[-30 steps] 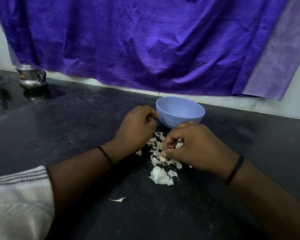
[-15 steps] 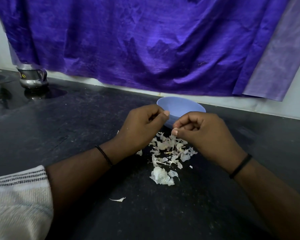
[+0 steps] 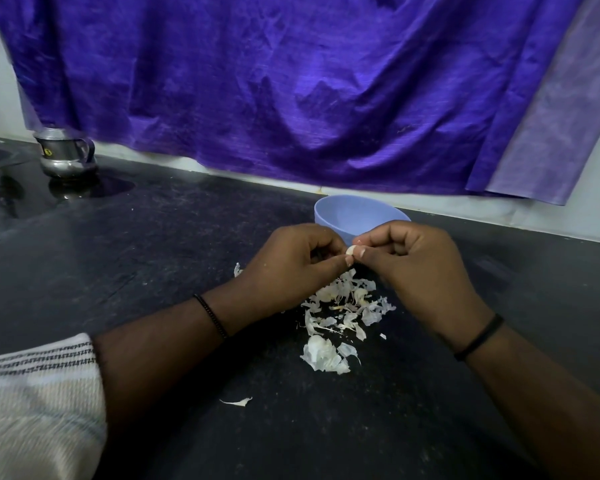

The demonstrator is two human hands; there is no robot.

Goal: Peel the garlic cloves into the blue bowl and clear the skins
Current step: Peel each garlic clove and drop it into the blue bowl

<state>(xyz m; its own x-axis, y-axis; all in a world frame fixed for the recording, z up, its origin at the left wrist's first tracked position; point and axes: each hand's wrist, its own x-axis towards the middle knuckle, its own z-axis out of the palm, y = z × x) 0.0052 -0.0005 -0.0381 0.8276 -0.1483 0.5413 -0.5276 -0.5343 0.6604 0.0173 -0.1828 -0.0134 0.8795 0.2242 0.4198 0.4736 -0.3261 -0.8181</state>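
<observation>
Step in hand: peeling. The left hand (image 3: 293, 263) and right hand (image 3: 412, 265) meet at centre frame, raised above the worktop (image 3: 153, 271), each with fingers curled and thumb-tip pressed in. Between the fingertips sits a small pale garlic clove (image 3: 350, 250); both hands pinch it, touching one another at the thumbs. Only a sliver of the clove shows, so whether skin remains on it cannot be told.

The blue bowl (image 3: 354, 213) stands directly behind the hands, toward the upper centre of the frame, its near wall hidden by the knuckles. Its contents are not visible from this angle.

Loose garlic skins (image 3: 340, 306) lie scattered on the worktop just below the hands, with one larger clump (image 3: 322, 353) lower down and a stray flake (image 3: 237, 402) apart toward lower centre. A steel jug (image 3: 64, 155) stands well apart at upper left; purple cloth (image 3: 291, 81) hangs behind.

Assessment: peeling is under way and clearing has not begun. The next move appears to call for stripping any remaining skin with the thumbnails, letting it drop on the pile, then carrying the clove forward over the bowl rim and releasing it.
</observation>
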